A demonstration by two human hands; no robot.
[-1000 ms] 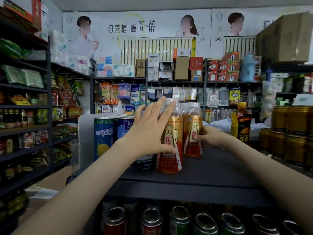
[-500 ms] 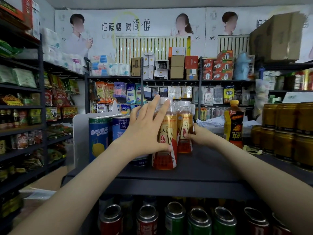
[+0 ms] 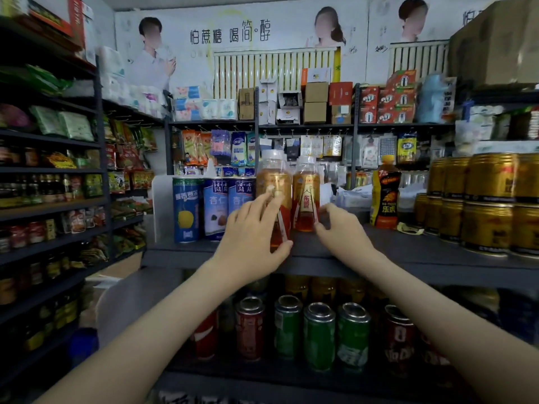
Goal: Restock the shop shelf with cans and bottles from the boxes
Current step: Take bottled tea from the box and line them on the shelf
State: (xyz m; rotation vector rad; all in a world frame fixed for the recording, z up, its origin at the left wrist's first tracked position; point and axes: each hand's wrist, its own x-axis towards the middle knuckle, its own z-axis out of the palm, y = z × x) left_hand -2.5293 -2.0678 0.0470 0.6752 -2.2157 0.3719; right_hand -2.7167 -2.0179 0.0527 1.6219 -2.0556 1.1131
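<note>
Two clear bottles of amber drink with gold-and-red labels stand side by side on the dark top shelf (image 3: 414,268). My left hand (image 3: 252,240) holds the nearer, left bottle (image 3: 274,185) low down, fingers up its front and thumb round its base at the right. My right hand (image 3: 341,228) pinches the lower right side of the farther bottle (image 3: 304,196) between thumb and fingertips. Both bottles are upright and touch or nearly touch each other.
Tall blue cans (image 3: 188,209) stand left of the bottles against a white divider. An orange-capped bottle (image 3: 385,196) and stacked gold cans (image 3: 485,202) fill the right. Red and green cans (image 3: 319,333) line the shelf below. Stocked racks run along the left.
My left hand has slid down from the nearer bottle's middle to its base. My right hand has drawn back slightly to the farther bottle's lower edge. The bottles stay in place.
</note>
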